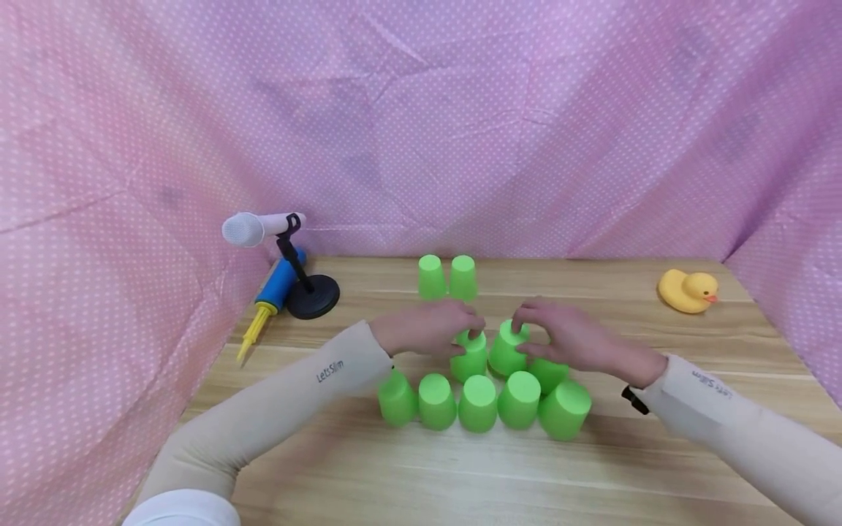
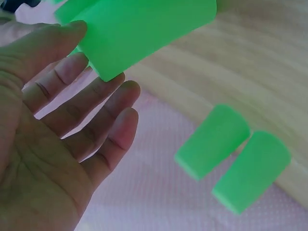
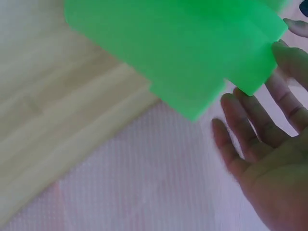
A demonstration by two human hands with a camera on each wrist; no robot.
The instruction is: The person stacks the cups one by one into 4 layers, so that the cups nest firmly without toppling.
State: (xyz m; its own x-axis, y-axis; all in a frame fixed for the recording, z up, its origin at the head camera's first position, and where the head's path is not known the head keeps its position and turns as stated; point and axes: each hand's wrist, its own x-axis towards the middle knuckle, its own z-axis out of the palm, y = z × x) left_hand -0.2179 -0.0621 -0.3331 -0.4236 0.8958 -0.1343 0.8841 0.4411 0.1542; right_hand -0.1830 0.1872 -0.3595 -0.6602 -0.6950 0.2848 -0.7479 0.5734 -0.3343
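Note:
Green cups stand upside down on the wooden table. My left hand (image 1: 430, 326) pinches the top of one green cup (image 1: 468, 363) between thumb and fingers; in the left wrist view the thumb lies along the cup's side. Just right of it, my right hand (image 1: 569, 336) holds a second green cup (image 1: 505, 356) by its narrow top end, and this cup leans slightly. Partly hidden under the right hand is a third green cup (image 1: 547, 375). Nearer to me runs a row of several green cups (image 1: 478, 405), close side by side.
Two more green cups (image 1: 431, 279) stand behind the hands. At the left are a microphone (image 1: 246, 229) on a black stand (image 1: 313, 296) and a blue and yellow hand pump (image 1: 279, 281). A yellow rubber duck (image 1: 684, 291) sits far right. A pink dotted cloth (image 1: 460, 131) hangs behind the table (image 1: 421, 482).

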